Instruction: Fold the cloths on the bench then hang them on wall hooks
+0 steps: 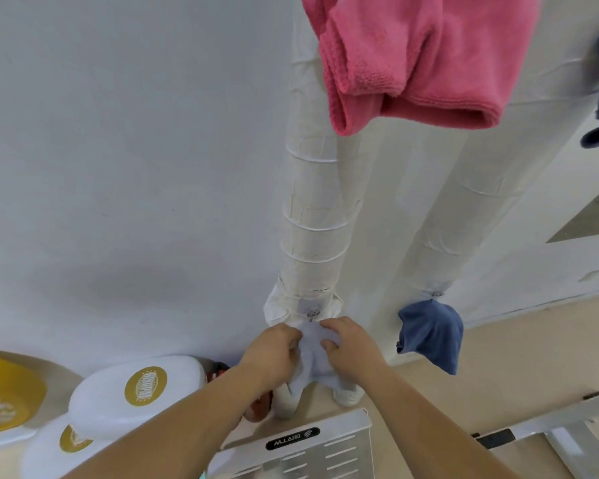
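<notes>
A person's left grip (274,354) and right grip (353,347) both pinch a pale blue cloth (317,363), fingers curled into its bunched top, just below a small metal hook (312,313) at the foot of a white wrapped pipe (312,219) on the wall. To the right, a blue cloth (429,337) hangs from a second pipe's hook. A pink cloth (412,63) hangs above. White tubs (135,392) with gold labels sit at lower left.

Utility room, shown by wrapped pipes (312,216), tubs (118,399), metal bench (325,454).
</notes>
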The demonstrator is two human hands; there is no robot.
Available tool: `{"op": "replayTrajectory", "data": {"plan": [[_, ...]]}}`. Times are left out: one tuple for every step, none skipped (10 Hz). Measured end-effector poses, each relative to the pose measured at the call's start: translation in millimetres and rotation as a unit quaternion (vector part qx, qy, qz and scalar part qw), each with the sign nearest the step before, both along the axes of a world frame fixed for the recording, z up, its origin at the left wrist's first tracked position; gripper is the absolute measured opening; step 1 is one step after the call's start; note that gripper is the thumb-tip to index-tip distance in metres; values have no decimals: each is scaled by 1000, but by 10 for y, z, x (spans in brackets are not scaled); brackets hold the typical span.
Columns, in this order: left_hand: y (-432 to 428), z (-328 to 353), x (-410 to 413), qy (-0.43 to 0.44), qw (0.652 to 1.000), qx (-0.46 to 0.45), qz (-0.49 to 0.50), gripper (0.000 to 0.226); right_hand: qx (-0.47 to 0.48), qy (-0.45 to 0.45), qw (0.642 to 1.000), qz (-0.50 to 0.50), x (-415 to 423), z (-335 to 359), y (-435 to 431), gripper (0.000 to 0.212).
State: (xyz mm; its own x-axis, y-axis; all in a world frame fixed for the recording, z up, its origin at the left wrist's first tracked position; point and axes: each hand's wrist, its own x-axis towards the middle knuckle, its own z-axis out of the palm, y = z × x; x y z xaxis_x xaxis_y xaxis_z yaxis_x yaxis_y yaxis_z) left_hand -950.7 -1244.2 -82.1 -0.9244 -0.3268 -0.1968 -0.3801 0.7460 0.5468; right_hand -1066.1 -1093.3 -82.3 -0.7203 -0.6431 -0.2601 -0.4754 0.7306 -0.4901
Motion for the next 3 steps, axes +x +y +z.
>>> {"op": "replayTrajectory", "data": {"plan": [[-39,63,59,9,1000,-3,-2,18,-1,-17,1000,-13,-7,20,12,42],[-26,144,90,12,1000,2,3,26,-9,-29,999,-27,36,71,41,41],[-30,214,114,51,998,28,6,25,-36,-19,998,-42,60,193,52,38]]}}
